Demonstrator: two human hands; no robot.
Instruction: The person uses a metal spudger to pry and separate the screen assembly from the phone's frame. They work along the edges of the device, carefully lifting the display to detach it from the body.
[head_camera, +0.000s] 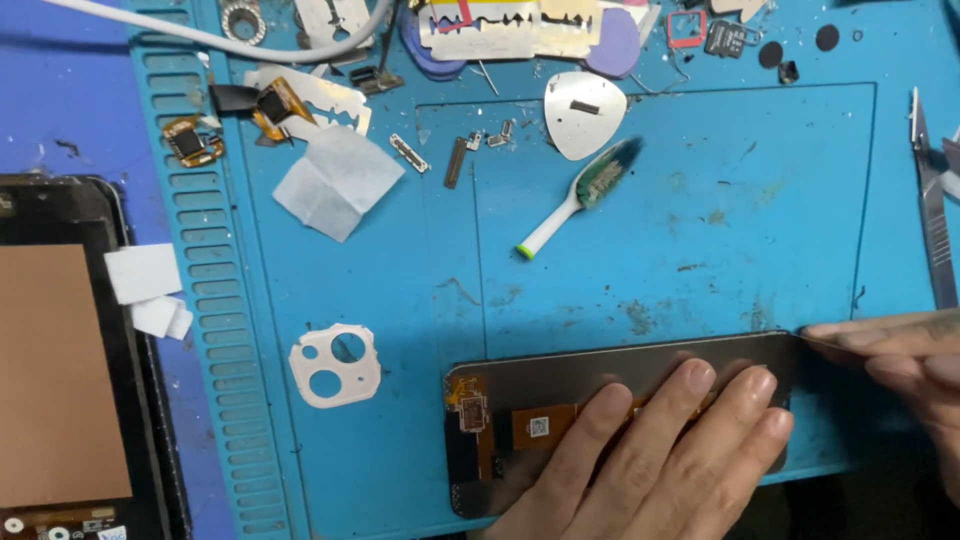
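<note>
1. Head view: my left hand (660, 450) lies flat, fingers spread and open, pressing down on the phone display panel (620, 375), which rests back side up at the near edge of the blue work mat (640, 230).
2. My right hand (900, 365) comes in from the right, fingers pinched shut on a thin metal blade (825, 342) whose tip meets the panel's upper right corner.
3. I judge the panel light, thin and stiff but brittle; it would crack if bent, and the orange flex cable (545, 425) on its back would tear easily.
4. I would hold it by flat pressure or by its long edges, never by the cable or a single corner.
5. Farther up the mat lie a toothbrush head (580, 195), a metal pick (583, 112) and a white camera frame (335, 365), all well apart from my hands.
</note>
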